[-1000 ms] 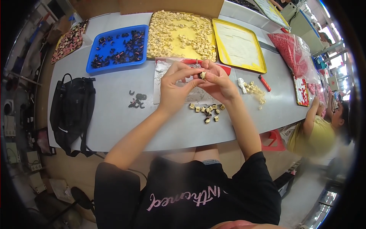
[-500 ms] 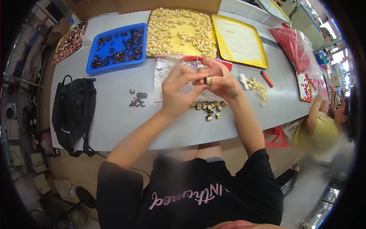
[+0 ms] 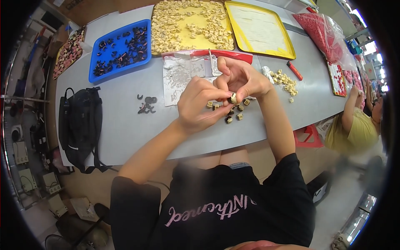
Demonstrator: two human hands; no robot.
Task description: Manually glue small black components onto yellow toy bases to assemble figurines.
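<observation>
Above the near middle of the table, a small cream piece with a black part around it (image 3: 233, 98) is pinched between my two hands. My left hand (image 3: 198, 102) grips its left side with closed fingertips. The thumb and fingers of my right hand (image 3: 246, 80) close on it from the right. Just below the fingers lie several similar cream-and-black pieces (image 3: 239, 117), partly hidden by my left hand. Behind my hands is a white sheet with grey smears and a red edge (image 3: 177, 79). Loose black curved pieces (image 3: 146, 105) lie to the left.
Far back stand a blue tray of black pieces (image 3: 93, 78), a yellow tray of cream pieces (image 3: 196, 39) and a white-coated yellow tray (image 3: 262, 31). A black bag (image 3: 81, 125) lies left. Cream pieces (image 3: 285, 83) and a red lighter-like stick (image 3: 295, 71) lie right. Another person (image 3: 354, 125) sits beyond.
Both hands, still pinching the small piece, have come slightly nearer to me and now cover part of the loose cream-and-black pieces. The whole view has shifted a little.
</observation>
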